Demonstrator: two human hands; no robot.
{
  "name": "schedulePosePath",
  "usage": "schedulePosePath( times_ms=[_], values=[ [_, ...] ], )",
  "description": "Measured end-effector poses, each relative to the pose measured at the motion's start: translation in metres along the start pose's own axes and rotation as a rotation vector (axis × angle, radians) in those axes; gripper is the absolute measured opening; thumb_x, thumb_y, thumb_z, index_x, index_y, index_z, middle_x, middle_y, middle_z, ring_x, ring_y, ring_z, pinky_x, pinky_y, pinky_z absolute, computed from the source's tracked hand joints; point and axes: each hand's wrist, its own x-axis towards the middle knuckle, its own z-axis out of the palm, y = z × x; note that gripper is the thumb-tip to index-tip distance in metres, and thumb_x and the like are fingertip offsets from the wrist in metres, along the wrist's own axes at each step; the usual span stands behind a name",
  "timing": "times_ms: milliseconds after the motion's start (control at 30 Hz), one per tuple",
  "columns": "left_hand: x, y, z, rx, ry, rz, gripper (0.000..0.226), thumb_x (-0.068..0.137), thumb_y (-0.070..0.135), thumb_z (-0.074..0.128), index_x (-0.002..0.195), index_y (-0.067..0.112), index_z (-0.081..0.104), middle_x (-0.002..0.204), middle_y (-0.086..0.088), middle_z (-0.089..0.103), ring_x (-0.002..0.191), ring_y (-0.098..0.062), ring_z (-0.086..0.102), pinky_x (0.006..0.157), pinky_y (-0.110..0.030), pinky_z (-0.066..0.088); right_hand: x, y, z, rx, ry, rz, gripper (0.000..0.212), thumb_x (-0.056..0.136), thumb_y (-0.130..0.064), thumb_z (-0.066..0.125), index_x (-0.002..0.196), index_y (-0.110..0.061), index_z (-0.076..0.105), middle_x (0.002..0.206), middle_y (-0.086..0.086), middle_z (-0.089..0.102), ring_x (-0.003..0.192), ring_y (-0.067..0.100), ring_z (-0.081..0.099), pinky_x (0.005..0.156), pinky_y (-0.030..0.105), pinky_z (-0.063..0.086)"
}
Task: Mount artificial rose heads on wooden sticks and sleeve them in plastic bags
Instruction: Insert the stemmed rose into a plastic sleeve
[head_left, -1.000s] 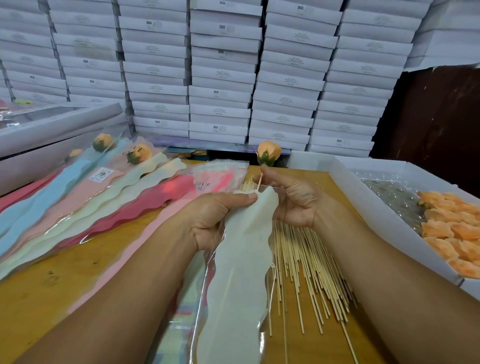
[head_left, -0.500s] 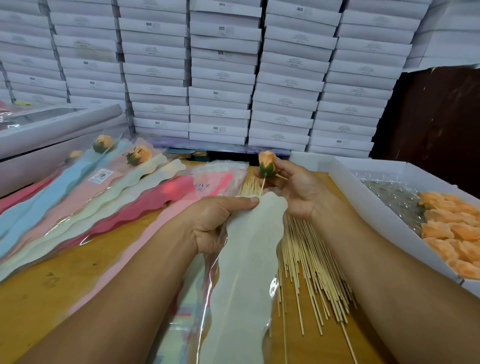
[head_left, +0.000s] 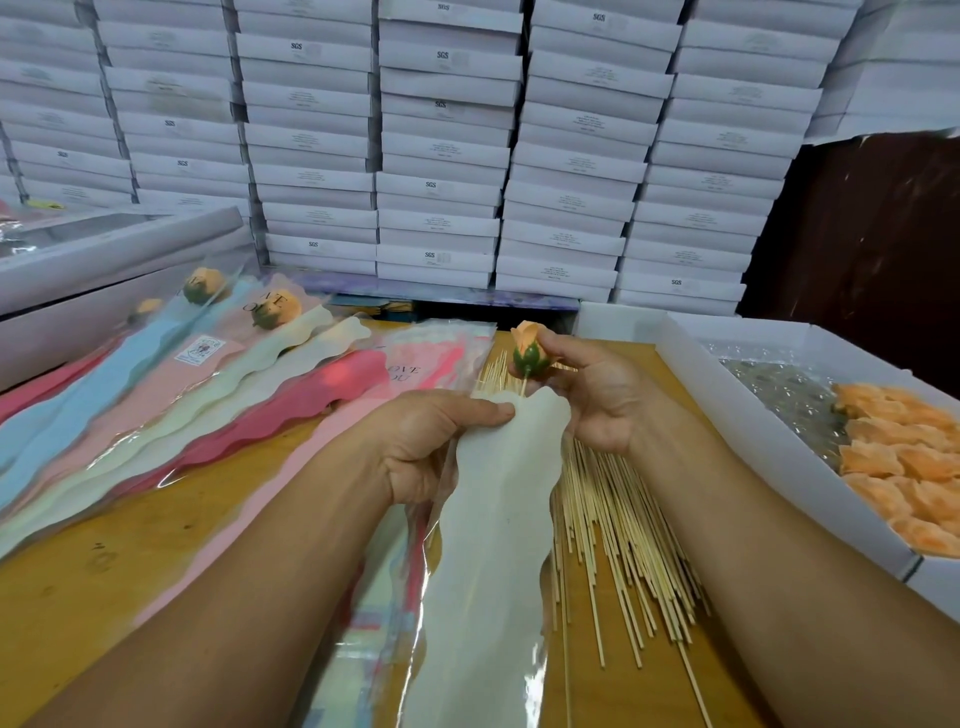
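My left hand (head_left: 415, 447) pinches the pale sleeve (head_left: 493, 545) at its top. My right hand (head_left: 587, 395) grips the rose head (head_left: 529, 349), its stick (head_left: 523, 385) entering the sleeve.

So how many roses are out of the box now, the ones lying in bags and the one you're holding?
Bagged roses lying on the table: 3
Rose on a stick, pinched by the right hand at the mouth of the cream bag that the left hand holds: 1
Total: 4
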Motion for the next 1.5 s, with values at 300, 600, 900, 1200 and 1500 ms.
schedulePosePath(
  times_ms=[300,600,900,1200,1500],
  values=[
    [0.002,-0.002,0.002,-0.052,-0.011,0.034,0.06,0.075,0.029,0.078,0.126,-0.001,0.066,0.11,-0.02,0.072,0.082,-0.031,0.073,0.072,-0.042,0.062,-0.008,0.003,-0.003,-0.079,0.019,-0.043,0.016,0.087,-0.029,0.073,0.088,-0.014,0.076,0.097,0.013,0.069,0.078,0.019,0.061,0.073,0.035,0.053],
    [0.006,-0.001,0.005,-0.077,0.112,0.092,0.071,0.073,0.058,0.072,0.12,0.005,0.067,0.108,-0.019,0.074,0.083,-0.03,0.073,0.074,-0.041,0.062,-0.013,0.005,-0.005,-0.185,0.069,-0.063,0.023,0.084,-0.036,0.075,0.096,-0.017,0.076,0.103,0.01,0.072,0.082,0.02,0.061,0.082,0.039,0.047],
    [0.009,-0.001,0.006,-0.016,0.254,0.124,0.053,0.096,0.056,0.055,0.118,0.009,0.067,0.105,-0.016,0.075,0.091,-0.032,0.073,0.097,-0.052,0.054,-0.019,0.007,0.002,-0.159,0.135,-0.068,0.021,0.096,-0.035,0.064,0.093,-0.016,0.073,0.067,0.0,0.069,0.051,0.011,0.058,0.056,0.027,0.049],
    [0.01,-0.004,0.005,0.079,0.286,0.17,0.052,0.095,0.057,0.057,0.116,0.011,0.068,0.102,-0.016,0.076,0.091,-0.035,0.073,0.092,-0.054,0.056,-0.017,0.009,0.002,-0.232,0.178,-0.15,0.009,0.094,-0.027,0.068,0.092,-0.019,0.073,0.07,-0.005,0.069,0.052,0.007,0.059,0.059,0.026,0.045],
    [0.008,-0.003,0.003,-0.019,0.133,0.134,0.033,0.093,0.035,0.068,0.101,0.003,0.072,0.096,-0.019,0.075,0.077,-0.029,0.072,0.079,-0.041,0.06,-0.012,0.011,-0.006,-0.35,0.277,-0.291,0.016,0.082,-0.025,0.082,0.09,-0.012,0.075,0.067,-0.002,0.072,0.046,0.006,0.055,0.047,0.025,0.038]
  ],
)
